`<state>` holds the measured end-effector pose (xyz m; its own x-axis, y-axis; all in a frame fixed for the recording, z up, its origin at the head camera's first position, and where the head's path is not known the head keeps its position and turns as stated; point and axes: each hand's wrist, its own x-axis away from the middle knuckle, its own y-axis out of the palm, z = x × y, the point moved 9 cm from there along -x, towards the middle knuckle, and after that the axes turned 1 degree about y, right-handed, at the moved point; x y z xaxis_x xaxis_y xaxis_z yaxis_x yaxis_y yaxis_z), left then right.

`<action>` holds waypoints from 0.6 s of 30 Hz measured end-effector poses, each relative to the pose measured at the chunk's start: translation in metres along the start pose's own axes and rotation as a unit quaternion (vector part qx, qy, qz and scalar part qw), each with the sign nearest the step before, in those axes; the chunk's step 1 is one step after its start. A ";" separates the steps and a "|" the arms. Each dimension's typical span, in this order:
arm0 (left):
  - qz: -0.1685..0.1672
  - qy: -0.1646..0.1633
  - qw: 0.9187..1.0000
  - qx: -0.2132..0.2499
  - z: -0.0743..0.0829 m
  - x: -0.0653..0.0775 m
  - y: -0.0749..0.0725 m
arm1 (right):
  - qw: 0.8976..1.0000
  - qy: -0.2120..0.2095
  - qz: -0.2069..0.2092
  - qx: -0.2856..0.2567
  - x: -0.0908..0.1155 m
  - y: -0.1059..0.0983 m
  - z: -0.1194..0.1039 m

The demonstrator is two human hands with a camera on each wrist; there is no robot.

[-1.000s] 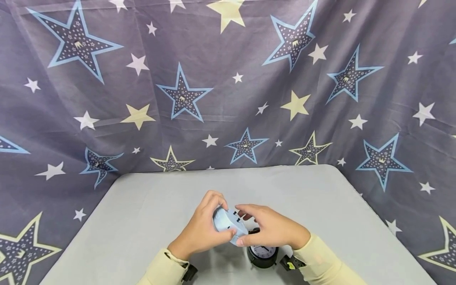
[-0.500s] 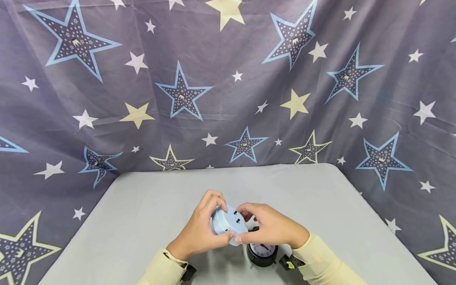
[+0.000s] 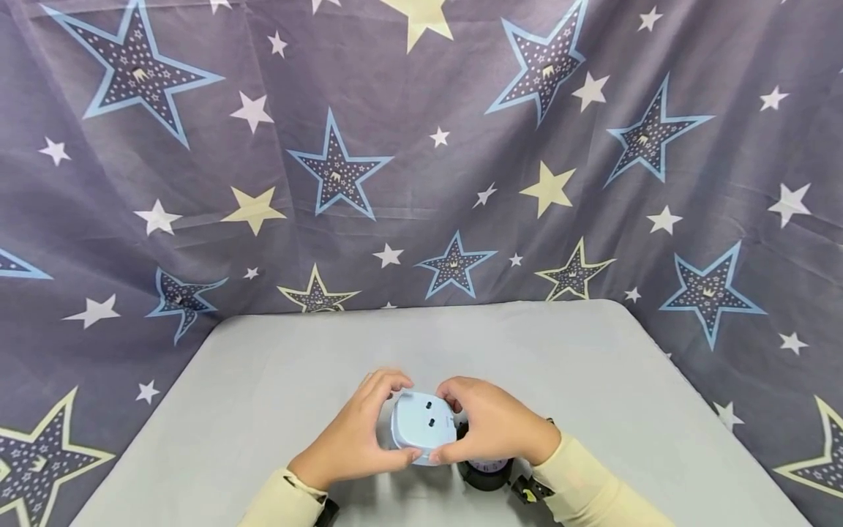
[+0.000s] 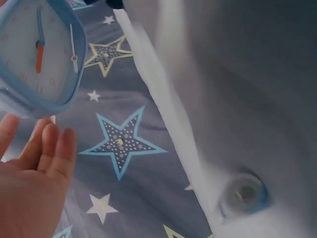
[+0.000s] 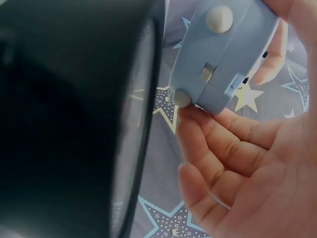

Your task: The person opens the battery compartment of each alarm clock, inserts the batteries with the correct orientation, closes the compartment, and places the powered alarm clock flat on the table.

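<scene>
A light blue alarm clock point(image 3: 421, 424) is between my hands, its back with two small black knobs turned up to the head view. Its dial with an orange hand shows in the left wrist view. My right hand point(image 3: 497, 421) holds the clock's right side, thumb at the near corner and fingers at the far one. On the other side my left hand point(image 3: 352, 432) is spread around the clock, thumb tip at the near edge, a gap between palm and clock. Round feet point(image 5: 219, 20) and a small switch show on the casing in the right wrist view.
A black round alarm clock point(image 3: 486, 479) stands on the grey-white table point(image 3: 296, 366) under my right hand, partly hidden by it. A star-patterned curtain point(image 3: 408, 183) hangs behind the table and along both sides.
The blue clock has turned so its back faces up more squarely. My left hand has loosened around it and shifted left; my right hand now covers more of the black clock.
</scene>
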<state>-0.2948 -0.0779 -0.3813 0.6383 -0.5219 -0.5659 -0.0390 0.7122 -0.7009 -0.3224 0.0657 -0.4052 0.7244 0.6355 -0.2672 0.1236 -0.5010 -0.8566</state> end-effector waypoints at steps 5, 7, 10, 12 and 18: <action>-0.024 -0.026 0.998 -0.056 -0.021 0.012 0.010 | 0.999 -0.001 0.014 0.049 0.000 0.005 -0.003; -0.029 -0.032 0.997 -0.064 -0.024 0.015 0.011 | 0.998 -0.001 0.019 0.064 0.000 0.006 -0.005; -0.039 -0.043 0.995 -0.076 -0.027 0.018 0.013 | 0.996 -0.004 0.023 0.086 0.001 0.009 -0.008; -0.045 -0.045 0.995 -0.080 -0.029 0.020 0.014 | 0.995 -0.005 0.022 0.098 0.001 0.012 -0.009; -0.077 -0.042 0.994 -0.068 -0.032 0.022 0.020 | 0.991 -0.001 0.014 0.130 0.002 0.021 -0.009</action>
<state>-0.3061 -0.0903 -0.4214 0.7061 -0.5745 -0.4138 -0.0359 0.5547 -0.8313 -0.3127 0.0511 -0.4195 0.7236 0.6250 -0.2929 -0.0755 -0.3502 -0.9336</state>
